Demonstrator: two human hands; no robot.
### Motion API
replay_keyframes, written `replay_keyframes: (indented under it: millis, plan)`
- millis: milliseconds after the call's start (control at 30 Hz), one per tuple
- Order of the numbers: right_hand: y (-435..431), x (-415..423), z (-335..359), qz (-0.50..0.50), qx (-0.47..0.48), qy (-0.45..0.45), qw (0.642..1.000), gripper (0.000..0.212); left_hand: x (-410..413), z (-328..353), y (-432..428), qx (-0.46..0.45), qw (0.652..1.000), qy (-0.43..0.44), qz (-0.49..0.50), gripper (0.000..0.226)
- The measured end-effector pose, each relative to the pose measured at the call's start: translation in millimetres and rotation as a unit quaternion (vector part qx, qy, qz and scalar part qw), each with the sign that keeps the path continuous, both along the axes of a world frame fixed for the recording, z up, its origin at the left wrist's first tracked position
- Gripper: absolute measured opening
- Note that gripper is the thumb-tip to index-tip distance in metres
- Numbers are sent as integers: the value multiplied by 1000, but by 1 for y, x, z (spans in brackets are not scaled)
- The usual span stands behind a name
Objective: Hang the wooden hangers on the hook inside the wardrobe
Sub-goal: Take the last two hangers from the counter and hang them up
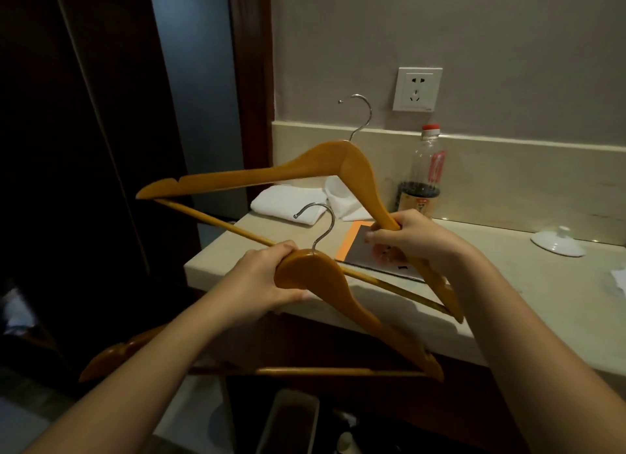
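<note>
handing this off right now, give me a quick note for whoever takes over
Left hand: grips the nearer hanger at its crown.
Right hand: grips the farther hanger on its right arm.
Both hangers are held in the air over the edge of the counter, crossing each other.
Done: both hangers are in hand.
Left: hang both; the wardrobe hook is not in view.

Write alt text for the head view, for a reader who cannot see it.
A person's left hand grips the nearer wooden hanger just below its hook, and the right hand grips one arm of the farther wooden hanger, both above a pale countertop. Behind are folded white towels, a red-capped bottle and a wall socket.
</note>
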State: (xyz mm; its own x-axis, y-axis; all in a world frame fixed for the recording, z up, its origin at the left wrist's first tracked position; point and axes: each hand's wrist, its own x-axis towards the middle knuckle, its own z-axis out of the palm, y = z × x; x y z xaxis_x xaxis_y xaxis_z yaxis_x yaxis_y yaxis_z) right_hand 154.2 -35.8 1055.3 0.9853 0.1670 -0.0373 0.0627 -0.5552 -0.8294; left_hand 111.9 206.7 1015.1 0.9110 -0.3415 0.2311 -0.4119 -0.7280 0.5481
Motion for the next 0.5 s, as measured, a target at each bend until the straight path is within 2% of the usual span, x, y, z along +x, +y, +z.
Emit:
replay_keyframes:
  millis: [67, 200, 267, 433, 500]
  plan:
    - [13, -15, 0, 31, 35, 37, 998, 17, -25, -1, 19, -41, 999, 32, 10, 54]
    - [53, -47, -9, 112, 118, 114, 980, 18, -78, -2, 70, -177, 976, 125, 12, 25]
    - [77, -63, -21, 129, 135, 142, 972, 19, -109, -10, 97, -211, 960, 184, 21, 19]
    - [131, -106, -58, 143, 95, 161, 972, 22, -187, -50, 155, -271, 921, 265, 92, 18]
    - [152, -123, -78, 148, 69, 159, 974, 24, -221, -70, 174, -314, 896, 287, 129, 27]
